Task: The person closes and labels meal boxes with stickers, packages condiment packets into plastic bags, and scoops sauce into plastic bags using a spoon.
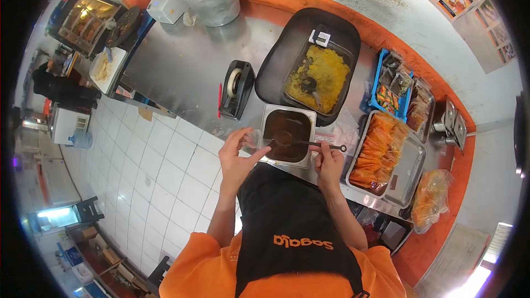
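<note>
My right hand [329, 164] grips the dark handle of a ladle [309, 142], whose bowl is over a square steel container [264, 124] of dark brown sauce [287, 124]. At the container's left edge, my left hand [234, 152] pinches what looks like a small clear plastic bag [254, 139] between thumb and fingers. The ladle bowl is close to the bag, and I cannot tell whether they touch. Behind the container, a dark tray [270, 74] bears a pan of yellow food [326, 72] with a spoon lying in it.
A tape dispenser [237, 91] and a red pen [220, 100] lie left of the container. On the right are a tray of orange sauce packets [381, 149], a blue basket [371, 99] and a bulging plastic bag [432, 201]. A clear bucket [212, 5] stands behind. Another person [63, 88] is far left.
</note>
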Motion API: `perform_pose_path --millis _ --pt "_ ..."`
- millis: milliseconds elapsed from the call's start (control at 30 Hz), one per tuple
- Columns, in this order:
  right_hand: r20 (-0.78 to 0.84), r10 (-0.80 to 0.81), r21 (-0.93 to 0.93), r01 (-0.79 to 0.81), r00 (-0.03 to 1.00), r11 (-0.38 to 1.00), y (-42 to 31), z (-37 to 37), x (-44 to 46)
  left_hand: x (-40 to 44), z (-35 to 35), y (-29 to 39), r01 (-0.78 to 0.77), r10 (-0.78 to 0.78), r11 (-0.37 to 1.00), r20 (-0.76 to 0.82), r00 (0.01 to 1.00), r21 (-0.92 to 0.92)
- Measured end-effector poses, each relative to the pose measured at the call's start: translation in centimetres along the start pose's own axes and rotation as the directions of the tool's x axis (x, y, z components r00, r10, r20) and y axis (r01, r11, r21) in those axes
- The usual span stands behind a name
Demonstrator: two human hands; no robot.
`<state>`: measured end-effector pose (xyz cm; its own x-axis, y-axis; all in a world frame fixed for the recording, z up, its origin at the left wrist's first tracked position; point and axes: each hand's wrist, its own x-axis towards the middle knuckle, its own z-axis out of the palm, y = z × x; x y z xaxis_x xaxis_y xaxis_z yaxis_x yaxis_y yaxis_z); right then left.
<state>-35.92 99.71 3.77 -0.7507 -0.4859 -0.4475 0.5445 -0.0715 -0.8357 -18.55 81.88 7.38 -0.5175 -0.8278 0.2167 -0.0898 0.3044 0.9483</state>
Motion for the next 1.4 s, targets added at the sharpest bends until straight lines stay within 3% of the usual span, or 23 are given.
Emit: perform_pose_path --millis 200,400,600,800,900,1000,1100,1133,1233,1267,1400 --pt "-0.02 -0.229 0.029 0.229 0.973 0.973 -3.8 1.6 -1.7 -0.1 2.3 0.3 0.048 -0.05 0.999 0.069 0.996 0.025" --pt "0.024 -0.453 -0.079 0.454 0.891 0.888 -5.5 3.1 -3.8 0.7 4.1 2.2 0.055 -0.055 0.998 0.097 0.994 0.008" --pt "0.231 -0.76 -0.216 0.794 0.607 0.568 -4.1 2.6 -4.5 1.4 4.5 3.4 0.081 -0.075 0.996 0.125 0.989 -0.041" --pt "0.384 -0.819 -0.241 0.903 0.426 0.356 -3.9 2.2 -4.6 1.6 4.6 3.4 0.087 -0.078 0.993 0.101 0.992 -0.084" --pt "0.308 -0.828 -0.197 0.883 0.469 0.426 -3.7 2.5 -4.6 1.6 4.7 3.1 0.07 -0.067 0.997 0.08 0.995 -0.043" --pt "0.047 -0.695 -0.179 0.691 0.717 0.7 -3.7 3.3 -4.4 1.7 4.5 3.6 0.086 -0.083 0.996 0.072 0.994 -0.035" --pt "-0.084 -0.519 -0.016 0.52 0.851 0.854 -3.8 3.1 -2.5 1.9 3.9 2.6 0.088 -0.087 0.996 0.061 0.994 -0.002" --pt "-0.07 -0.504 -0.055 0.502 0.861 0.863 -3.1 2.6 -1.8 1.8 3.7 2.0 0.081 -0.08 0.997 0.047 0.996 -0.006" --pt "0.258 -0.659 -0.508 0.68 0.706 0.529 -1.5 1.6 0.8 1.7 2.9 2.0 0.059 -0.06 0.997 0.029 0.998 0.039" --pt "0.28 -0.573 -0.625 0.6 0.77 0.5 -1.3 1.0 0.1 1.7 2.8 2.4 0.049 -0.051 0.997 0.025 0.998 0.064" --pt "0.429 -0.75 -0.649 0.749 0.504 0.133 -6.0 5.8 -2.8 1.3 3.3 4.6 0.039 -0.034 0.998 0.1 0.994 -0.046"
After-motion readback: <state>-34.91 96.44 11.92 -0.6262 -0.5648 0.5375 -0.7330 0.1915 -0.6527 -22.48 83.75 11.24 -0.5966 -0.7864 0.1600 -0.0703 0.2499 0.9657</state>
